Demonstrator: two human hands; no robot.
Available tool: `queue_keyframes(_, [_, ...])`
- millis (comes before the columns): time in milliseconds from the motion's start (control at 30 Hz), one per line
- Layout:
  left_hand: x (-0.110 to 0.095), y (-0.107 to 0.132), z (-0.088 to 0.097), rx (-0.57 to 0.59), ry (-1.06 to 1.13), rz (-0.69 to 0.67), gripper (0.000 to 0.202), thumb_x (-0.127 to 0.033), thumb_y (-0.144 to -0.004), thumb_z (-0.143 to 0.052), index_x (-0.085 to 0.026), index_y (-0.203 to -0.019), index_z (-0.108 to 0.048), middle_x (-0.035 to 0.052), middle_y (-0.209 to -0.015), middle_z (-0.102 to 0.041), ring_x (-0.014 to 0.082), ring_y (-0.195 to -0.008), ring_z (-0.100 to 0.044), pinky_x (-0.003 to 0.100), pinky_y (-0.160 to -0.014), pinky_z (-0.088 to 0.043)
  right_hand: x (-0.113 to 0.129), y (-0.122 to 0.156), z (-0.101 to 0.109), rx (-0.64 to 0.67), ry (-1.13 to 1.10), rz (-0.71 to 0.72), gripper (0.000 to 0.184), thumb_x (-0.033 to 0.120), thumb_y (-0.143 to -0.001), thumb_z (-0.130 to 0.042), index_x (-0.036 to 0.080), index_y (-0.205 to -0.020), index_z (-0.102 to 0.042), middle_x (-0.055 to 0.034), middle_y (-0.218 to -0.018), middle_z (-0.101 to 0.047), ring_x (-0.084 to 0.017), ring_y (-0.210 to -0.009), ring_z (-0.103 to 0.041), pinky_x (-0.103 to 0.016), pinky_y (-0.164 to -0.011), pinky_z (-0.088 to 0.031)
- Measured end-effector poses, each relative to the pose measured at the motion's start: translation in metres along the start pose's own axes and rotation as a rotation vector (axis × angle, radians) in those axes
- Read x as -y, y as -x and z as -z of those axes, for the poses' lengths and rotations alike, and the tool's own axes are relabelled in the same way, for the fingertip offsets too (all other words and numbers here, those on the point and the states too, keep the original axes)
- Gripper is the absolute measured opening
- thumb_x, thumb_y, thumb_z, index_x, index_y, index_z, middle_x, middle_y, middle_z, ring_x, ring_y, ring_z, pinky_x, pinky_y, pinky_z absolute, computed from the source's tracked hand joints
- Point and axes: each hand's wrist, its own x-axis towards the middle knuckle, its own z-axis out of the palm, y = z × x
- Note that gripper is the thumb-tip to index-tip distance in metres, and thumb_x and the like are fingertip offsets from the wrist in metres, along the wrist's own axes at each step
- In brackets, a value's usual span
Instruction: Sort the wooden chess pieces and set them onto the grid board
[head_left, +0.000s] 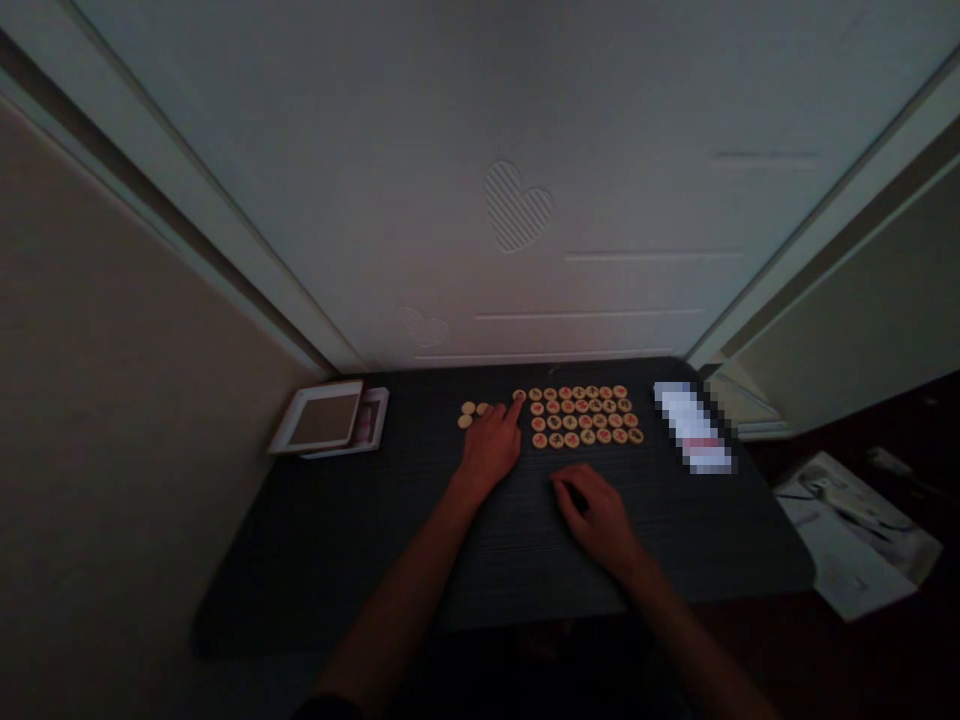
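Observation:
My left hand (pixel 493 440) reaches over the dark table, its index finger stretched out onto a round wooden Chinese chess piece (pixel 519 395). That piece is at the left end of the back row. Several Chinese chess pieces (pixel 587 422) lie face up in rows to its right, marked in red or dark characters. Left of the hand are a few plain-looking pieces (pixel 468 408), partly covered by it. My right hand (pixel 598 512) rests nearer to me, in front of the rows, loosely curved with a gap between thumb and fingers and nothing visible in it.
A shallow tray-like box (pixel 283 428) lies on a white box (pixel 381 412) at the table's left. A blurred-out white item (pixel 691 425) lies at the right. Behind the table (pixel 337 540) stands a pale door (pixel 615 210) with heart patterns. A white box (pixel 855 580) sits lower right.

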Motion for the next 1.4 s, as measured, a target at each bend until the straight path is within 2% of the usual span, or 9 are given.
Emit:
queue_keyframes(133, [0.002, 0.008, 0.005, -0.043, 0.055, -0.016, 0.055, -0.02, -0.099, -0.044, -0.017, -0.153, -0.035, 0.0117, -0.114, -0.065, 0.026, -0.108, -0.059, 0.037, -0.092, -0.048, 0.0, 0.0, 0.0, 0.001, -0.001, 0.009, 0.019, 0.017, -0.096, -0.053, 0.024, -0.108, -0.066, -0.0052, -0.1, -0.071, -0.02, -0.093, -0.068, -0.035, -0.087, -0.055])
queue_keyframes(300, [0.021, 0.026, 0.02, -0.136, 0.031, -0.004, 0.033, -0.026, -0.101, -0.047, -0.023, -0.13, -0.06, 0.0103, -0.129, -0.061, 0.0281, -0.119, -0.053, 0.043, -0.098, -0.046, -0.001, 0.001, 0.0, 0.004, 0.004, 0.0, 0.017, 0.019, -0.097, -0.053, 0.024, -0.107, -0.066, -0.005, -0.1, -0.071, -0.02, -0.094, -0.068, -0.034, -0.087, -0.055])
queue_keyframes(400, [0.031, 0.034, 0.027, -0.164, -0.013, 0.042, 0.034, -0.026, -0.099, -0.05, -0.022, -0.132, -0.06, 0.0103, -0.139, -0.058, 0.0319, -0.126, -0.048, 0.048, -0.097, -0.045, -0.001, 0.001, -0.001, 0.009, 0.006, -0.002, 0.017, 0.02, -0.097, -0.053, 0.024, -0.107, -0.066, -0.005, -0.1, -0.071, -0.02, -0.094, -0.068, -0.034, -0.086, -0.055])
queue_keyframes(467, [0.033, 0.039, 0.027, -0.151, 0.005, 0.02, 0.035, -0.027, -0.099, -0.052, -0.023, -0.133, -0.06, 0.0096, -0.14, -0.058, 0.0321, -0.127, -0.047, 0.049, -0.098, -0.043, -0.001, 0.001, -0.001, 0.007, 0.008, -0.005, 0.017, 0.02, -0.098, -0.053, 0.024, -0.107, -0.066, -0.0052, -0.1, -0.071, -0.02, -0.093, -0.068, -0.034, -0.086, -0.055])
queue_keyframes(667, [0.02, 0.052, 0.023, -0.022, 0.258, -0.202, 0.023, -0.03, -0.098, -0.057, -0.028, -0.118, -0.067, 0.005, -0.129, -0.067, 0.0254, -0.12, -0.053, 0.044, -0.1, -0.042, 0.002, 0.0, 0.0, 0.005, 0.016, -0.01, 0.017, 0.02, -0.098, -0.052, 0.024, -0.106, -0.067, -0.0058, -0.098, -0.072, -0.021, -0.091, -0.068, -0.035, -0.084, -0.056])
queue_keyframes(900, [0.0, 0.061, 0.018, 0.036, 0.581, -0.234, 0.015, -0.026, -0.093, -0.063, -0.025, -0.108, -0.067, 0.0032, -0.114, -0.072, 0.022, -0.111, -0.061, 0.041, -0.103, -0.043, 0.002, -0.002, 0.0, 0.009, -0.006, -0.011, 0.018, 0.02, -0.097, -0.053, 0.024, -0.107, -0.067, -0.0062, -0.099, -0.071, -0.021, -0.092, -0.068, -0.035, -0.084, -0.056])
queue_keyframes(967, [-0.007, 0.063, 0.015, 0.025, 0.732, -0.226, 0.017, -0.024, -0.09, -0.065, -0.024, -0.107, -0.066, 0.0031, -0.111, -0.072, 0.0199, -0.107, -0.063, 0.037, -0.1, -0.046, 0.001, -0.001, 0.0, 0.001, -0.018, -0.018, 0.019, 0.02, -0.096, -0.056, 0.024, -0.111, -0.066, -0.0063, -0.102, -0.071, -0.021, -0.093, -0.067, -0.035, -0.083, -0.057])
queue_keyframes(1133, [-0.014, 0.063, 0.009, 0.043, 1.001, -0.148, 0.013, -0.027, -0.091, -0.064, -0.02, -0.101, -0.069, 0.0052, -0.108, -0.073, 0.0164, -0.092, -0.068, 0.028, -0.08, -0.054, -0.001, 0.0, -0.001, 0.008, -0.059, 0.004, 0.021, 0.022, -0.094, -0.059, 0.025, -0.115, -0.064, -0.0069, -0.107, -0.069, -0.02, -0.093, -0.067, -0.034, -0.082, -0.058])
queue_keyframes(1400, [-0.014, 0.062, 0.01, 0.169, 1.2, -0.037, 0.021, -0.032, -0.093, -0.064, -0.02, -0.105, -0.074, 0.0063, -0.11, -0.075, 0.0186, -0.098, -0.071, 0.031, -0.088, -0.058, 0.001, 0.001, -0.003, 0.046, -0.047, 0.0, 0.018, 0.028, -0.096, -0.061, 0.025, -0.113, -0.063, -0.0062, -0.101, -0.069, -0.02, -0.088, -0.067, -0.034, -0.079, -0.059])
